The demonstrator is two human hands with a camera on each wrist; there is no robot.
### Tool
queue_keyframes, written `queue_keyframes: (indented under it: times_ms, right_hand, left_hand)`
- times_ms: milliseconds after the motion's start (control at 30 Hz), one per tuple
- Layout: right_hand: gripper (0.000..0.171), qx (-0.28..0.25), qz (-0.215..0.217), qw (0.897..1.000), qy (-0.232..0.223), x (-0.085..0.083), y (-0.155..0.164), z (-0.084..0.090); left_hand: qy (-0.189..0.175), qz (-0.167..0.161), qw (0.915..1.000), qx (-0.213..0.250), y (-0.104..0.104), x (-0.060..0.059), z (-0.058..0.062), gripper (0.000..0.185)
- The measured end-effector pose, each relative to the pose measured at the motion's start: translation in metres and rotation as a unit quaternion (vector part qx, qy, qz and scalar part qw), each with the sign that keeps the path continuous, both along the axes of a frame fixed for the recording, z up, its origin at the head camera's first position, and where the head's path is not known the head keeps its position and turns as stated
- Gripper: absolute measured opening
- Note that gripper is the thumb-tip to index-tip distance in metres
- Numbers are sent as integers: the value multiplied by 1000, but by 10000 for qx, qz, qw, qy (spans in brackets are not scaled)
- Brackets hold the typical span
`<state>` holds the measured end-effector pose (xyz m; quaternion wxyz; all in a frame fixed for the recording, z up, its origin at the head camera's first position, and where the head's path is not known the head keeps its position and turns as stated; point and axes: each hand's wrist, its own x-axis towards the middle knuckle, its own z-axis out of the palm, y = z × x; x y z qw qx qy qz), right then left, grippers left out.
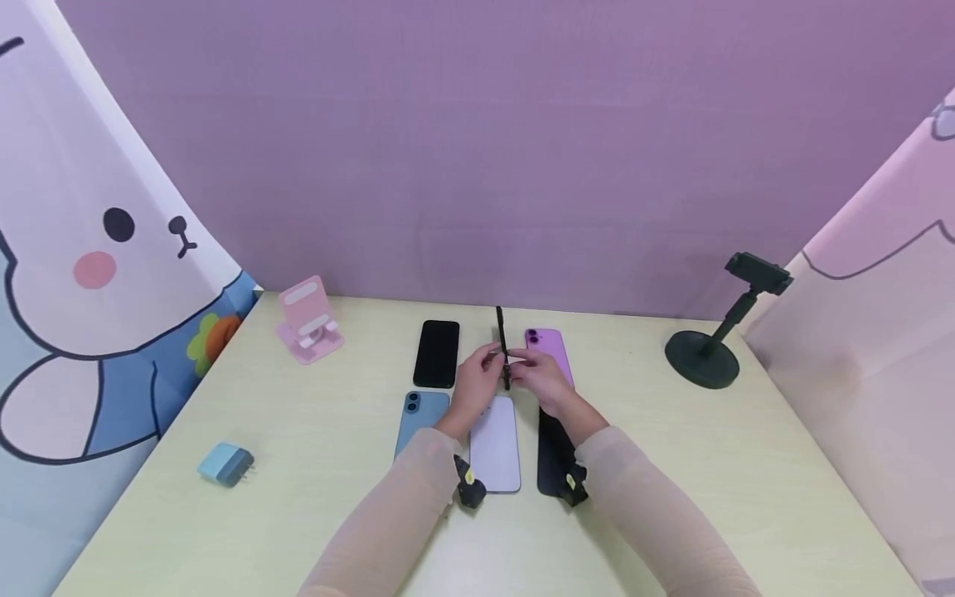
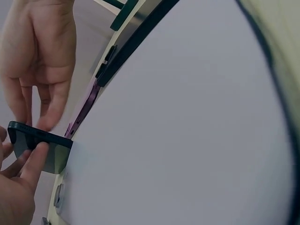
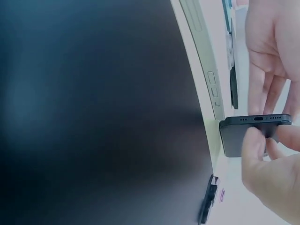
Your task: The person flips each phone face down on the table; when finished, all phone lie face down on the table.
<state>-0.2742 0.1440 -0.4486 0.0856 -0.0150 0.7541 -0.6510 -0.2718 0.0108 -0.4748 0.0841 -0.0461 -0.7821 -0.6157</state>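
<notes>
A dark phone point(image 1: 503, 347) stands on its long edge above the table, held between both hands. My left hand point(image 1: 487, 366) pinches its left face and my right hand point(image 1: 524, 362) pinches its right face. In the left wrist view the phone's end point(image 2: 41, 151) sits between my left fingers point(image 2: 29, 165) and the right hand's fingers point(image 2: 51, 110). The right wrist view shows its port end point(image 3: 251, 133) under my right thumb point(image 3: 255, 157), with the left hand point(image 3: 272, 51) behind it. A pale lavender phone point(image 1: 496, 444) lies flat right below the hands.
Flat on the table lie a black phone point(image 1: 436, 352), a blue phone point(image 1: 418, 414), a purple phone point(image 1: 552, 352) and another black phone point(image 1: 554, 464). A pink stand point(image 1: 307, 322) is back left, a black holder stand point(image 1: 715, 336) right, a blue charger point(image 1: 225, 463) front left.
</notes>
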Motion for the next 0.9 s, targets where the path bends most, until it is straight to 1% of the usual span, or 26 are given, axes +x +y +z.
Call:
queue_keyframes:
  times_ms: [233, 333, 433, 533, 633, 667, 733, 833, 900]
  right_hand:
    - [40, 581, 211, 9980, -162, 1, -2, 2]
    - [37, 849, 301, 9957, -208, 0, -2, 0]
    - [34, 1008, 350, 9940, -239, -1, -2, -2]
    - [33, 1091, 310, 9932, -253, -1, -3, -3]
    - [33, 1153, 256, 9925, -303, -1, -4, -4]
    - [33, 1170, 234, 9923, -318, -1, -4, -4]
    - [33, 1223, 214, 9917, -326, -1, -5, -5]
    - [34, 1338, 176, 9905, -271, -1, -6, -5]
    - [34, 1464, 191, 9888, -228, -1, -7, -7]
  left_hand:
    - [25, 16, 9999, 139, -6, -1, 0, 36]
    - [-87, 51, 9998, 151, -9, -1, -1, 37]
    - [-193, 100, 9997, 99, -11, -1, -2, 37]
    - [-118, 269, 9993, -221, -13, -1, -3, 33]
    - [-27, 495, 9968, -621, -16, -1, -3, 29]
    - [-50, 560, 9955, -763, -16, 0, -2, 28]
    - [-142, 597, 9938, -931, -18, 0, -2, 27]
    - [-282, 553, 9921, -1087, -20, 0, -1, 26]
    - [-267, 565, 9906, -1216, -21, 1, -2, 26]
